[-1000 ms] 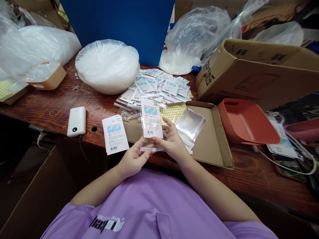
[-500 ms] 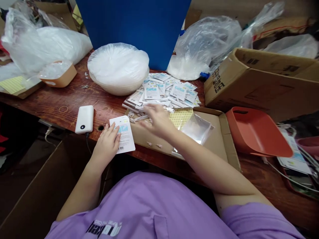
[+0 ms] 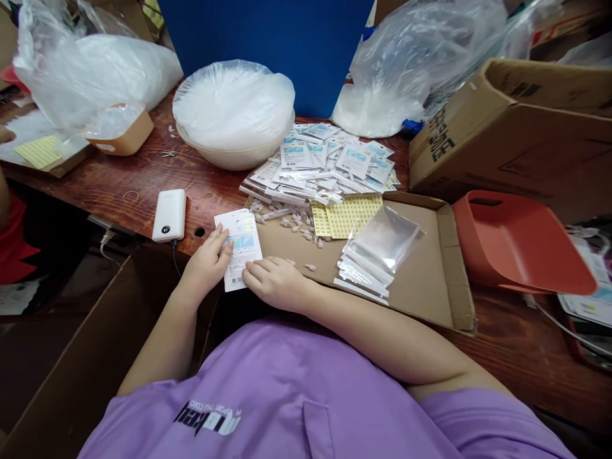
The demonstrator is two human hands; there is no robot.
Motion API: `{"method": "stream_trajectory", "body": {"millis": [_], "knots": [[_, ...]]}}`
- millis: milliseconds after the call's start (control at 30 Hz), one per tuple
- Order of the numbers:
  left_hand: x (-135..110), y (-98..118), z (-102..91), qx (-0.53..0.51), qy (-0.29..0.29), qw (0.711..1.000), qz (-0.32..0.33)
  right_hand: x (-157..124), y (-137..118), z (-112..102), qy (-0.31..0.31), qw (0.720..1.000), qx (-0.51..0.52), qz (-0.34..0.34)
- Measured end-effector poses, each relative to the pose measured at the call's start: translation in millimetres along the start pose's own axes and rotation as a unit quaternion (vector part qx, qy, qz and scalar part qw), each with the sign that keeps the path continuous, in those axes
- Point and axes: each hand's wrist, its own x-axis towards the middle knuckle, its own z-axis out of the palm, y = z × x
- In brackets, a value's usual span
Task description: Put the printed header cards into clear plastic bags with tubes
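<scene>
A small stack of white printed cards (image 3: pixel 246 234) with blue pictures lies at the table's front edge. My left hand (image 3: pixel 205 266) grips it along the left side, thumb on top. At the lower right edge, the curled fingers of my right hand (image 3: pixel 276 280) pinch the same cards. Just right of my hands is a shallow cardboard tray (image 3: pixel 425 274). Inside it are small pale plastic pieces (image 3: pixel 299 220), yellow sticker sheets (image 3: pixel 356 215) and clear plastic bags (image 3: pixel 382 239). Behind the tray, a heap of bagged cards (image 3: pixel 329 159) is piled up.
A plastic-lined bowl (image 3: pixel 234 153) stands behind, near a blue panel (image 3: pixel 268 44). A white power bank (image 3: pixel 169 215) with a cable lies left. On the right are a red-orange bin (image 3: pixel 521 245) and a cardboard box (image 3: pixel 507 153). Part of another person's arm shows at far left.
My right hand has come down and left from over the tray to the cards' lower right edge. The small pieces and yellow sheets it covered now show. The view has shifted slightly.
</scene>
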Motion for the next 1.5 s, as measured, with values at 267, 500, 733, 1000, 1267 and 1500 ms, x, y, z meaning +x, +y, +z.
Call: {"method": "stream_trajectory", "body": {"millis": [267, 500, 733, 1000, 1267, 1500], "knots": [[9.0, 17.0, -12.3, 0.098, 0.017, 0.995, -0.016, -44.0, 6.7, -13.7, 0.092, 0.995, 0.035, -0.006], [57.0, 142.2, 5.2, 0.198, -0.1, 0.956, 0.193, -186.6, 5.2, -28.2, 0.307, 0.939, -0.058, 0.141], [98.4, 254.5, 122.8, 0.241, -0.25, 0.92, 0.18, -268.0, -16.5, -6.9, 0.51, 0.712, -0.081, 0.476], [114.8, 256.8, 154.2, 0.241, -0.207, 0.935, 0.159, -276.6, -8.3, -3.9, 0.519, 0.669, -0.065, 0.529], [114.9, 246.2, 135.3, 0.214, -0.177, 0.939, 0.202, -259.4, 6.0, -3.0, 0.504, 0.704, -0.077, 0.494], [97.4, 248.8, 97.8, 0.153, -0.166, 0.956, 0.188, -246.5, 19.5, -22.4, 0.564, 0.691, -0.052, 0.449]]}}
